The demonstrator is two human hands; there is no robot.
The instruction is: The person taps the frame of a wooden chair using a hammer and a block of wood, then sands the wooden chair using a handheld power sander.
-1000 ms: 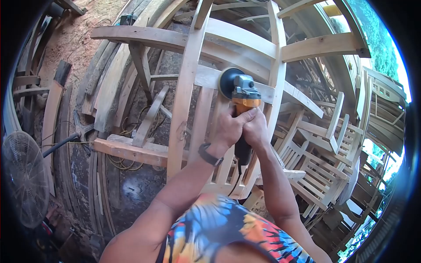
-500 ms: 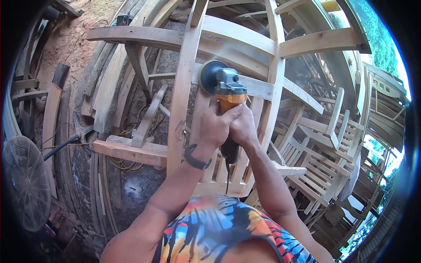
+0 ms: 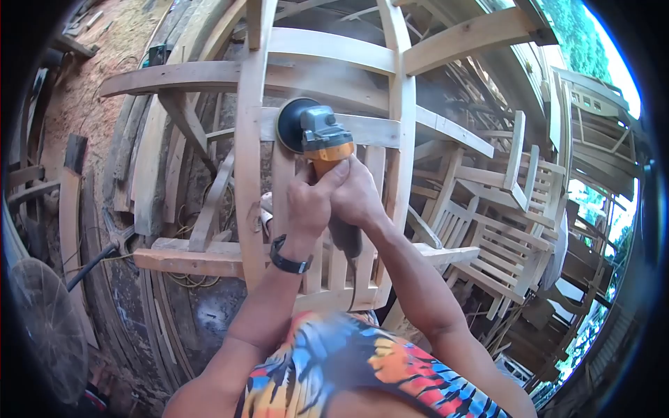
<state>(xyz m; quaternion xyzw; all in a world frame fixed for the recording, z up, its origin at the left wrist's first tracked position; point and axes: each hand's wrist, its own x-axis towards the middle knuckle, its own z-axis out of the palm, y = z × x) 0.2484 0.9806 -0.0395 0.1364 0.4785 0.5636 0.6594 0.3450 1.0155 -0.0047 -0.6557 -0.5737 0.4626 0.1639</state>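
An orange and grey angle grinder (image 3: 326, 143) is gripped by both hands in the head view. My left hand (image 3: 311, 203), with a dark band at its wrist, wraps round the body from the left. From the right my right hand (image 3: 357, 195) closes round the same body, the two hands touching. The grinder's round dark disc (image 3: 296, 125) lies over the left end of a pale cross rail (image 3: 369, 131) of a wooden chair frame, close to the left upright (image 3: 249, 153). Whether the disc touches the rail is hidden. A cord hangs from the grinder's lower end.
A round fan (image 3: 49, 327) stands at the lower left. Long boards (image 3: 150, 167) lie on the left beside a black-handled tool (image 3: 94, 266). Slatted wooden chairs (image 3: 498, 254) stand at the right. A thick rail (image 3: 188, 262) juts out left of the frame.
Both hands and the grinder have moved left along the cross rail, from near its middle to its left end. The whole scene has also shifted left in view.
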